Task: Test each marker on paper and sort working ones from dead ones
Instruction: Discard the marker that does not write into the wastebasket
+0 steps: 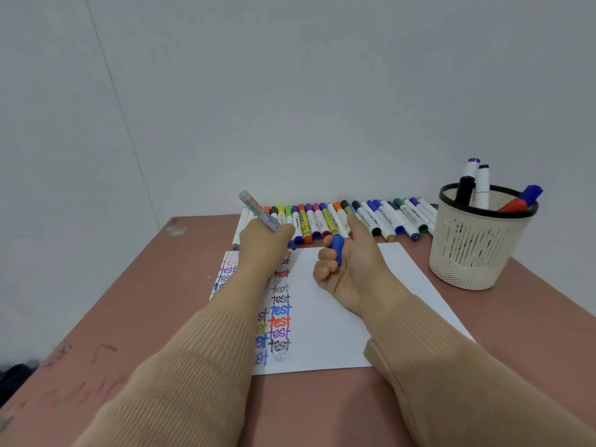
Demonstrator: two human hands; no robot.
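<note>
Paper (354,317) lies flat in the middle of the worktop (161,301), and both hands are over it. The left hand (264,243) is at the paper's far left corner, its grip closed tight round a grey marker (258,209). The barrel slants up and away to the left. The blue tip pokes out below the fingers right at the paper's far edge, though I cannot tell whether it touches the sheet.

The right hand (348,269) is over the middle of the paper, near its far edge. Its thumb is raised and its fingers are curled in, the grip holding a blue cap (337,248) that stands up out of the fist.

Down the left side of the paper run columns of the word "test" (280,321) in black, blue, red and purple, partly hidden under the left forearm. Tan knitted sleeves (193,366) cover both arms to the wrist.

Just beyond the paper's far edge, a long row of markers (338,217) lies side by side against the wall, caps in orange, green, purple, blue and black. To the right of the paper, close to its far right corner, stands a cream mesh pot (477,246) with a black rim. It holds a few markers (482,188), some upright, some leaning on the rim.
</note>
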